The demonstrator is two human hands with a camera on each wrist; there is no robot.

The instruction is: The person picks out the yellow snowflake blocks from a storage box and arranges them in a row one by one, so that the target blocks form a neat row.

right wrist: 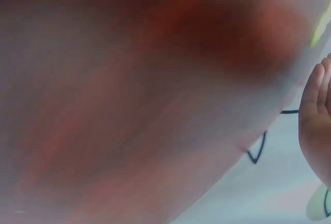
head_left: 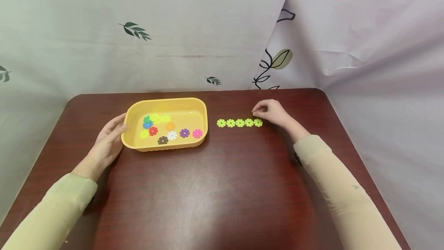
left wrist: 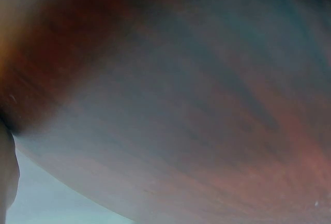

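My left hand (head_left: pixel 106 140) grips the left end of a yellow plastic basin (head_left: pixel 164 147), with the thumb near the rim and the fingers along the outer wall. Inside lie loose snowflake discs, among them a purple disc (head_left: pixel 184 133), a pink disc (head_left: pixel 197 133) and a red disc (head_left: pixel 153 130). To the right of the basin, several yellow-green snowflake discs (head_left: pixel 240 123) form a straight row on the table. Just above the row's right end is my right hand (head_left: pixel 272 112), fingers loosely bent, nothing visible between them. The wrist views are mostly blurred tabletop.
The dark red-brown wooden table (head_left: pixel 194 196) has rounded far corners. Pale cloth with a leaf print (head_left: pixel 135 30) hangs behind it and along its sides.
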